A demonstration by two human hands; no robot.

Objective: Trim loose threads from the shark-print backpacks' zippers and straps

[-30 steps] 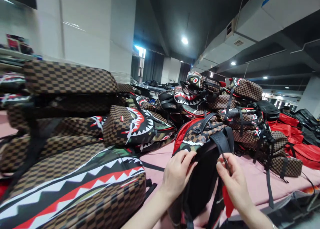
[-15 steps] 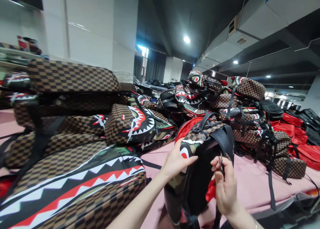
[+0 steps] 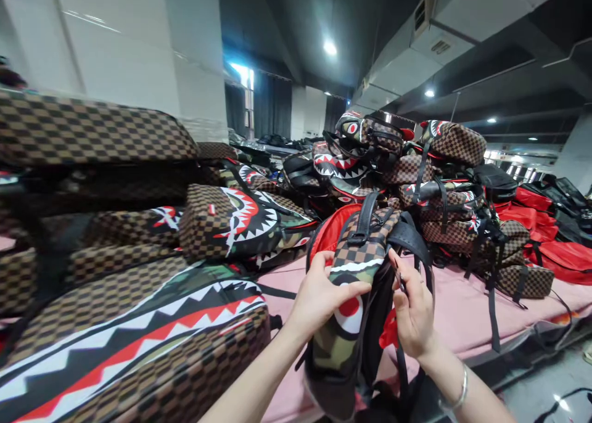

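A checkered backpack (image 3: 345,256) with a shark-eye print and red lining stands upright before me, its top partly open. My left hand (image 3: 319,293) grips its side edge, fingers inside the opening and thumb over the print. At the backpack's strap side, my right hand (image 3: 413,309) is closed on small dark thread snips (image 3: 400,282), their tips close to the fabric near the strap base. A strip of red cloth (image 3: 389,330) hangs beside that hand. The padded black shoulder strap (image 3: 411,241) arches just above it.
A large shark-print backpack (image 3: 139,343) lies at the left, with more checkered bags stacked behind it. Another pile of bags (image 3: 444,207) rises at the right back, beside red bags (image 3: 531,225). Pink cloth (image 3: 462,312) covers the table; its edge runs along the lower right.
The backpack has turned so more of its eye-print side faces me. My right hand has moved slightly up and left with the snips, towards the seam. The view has shifted right.
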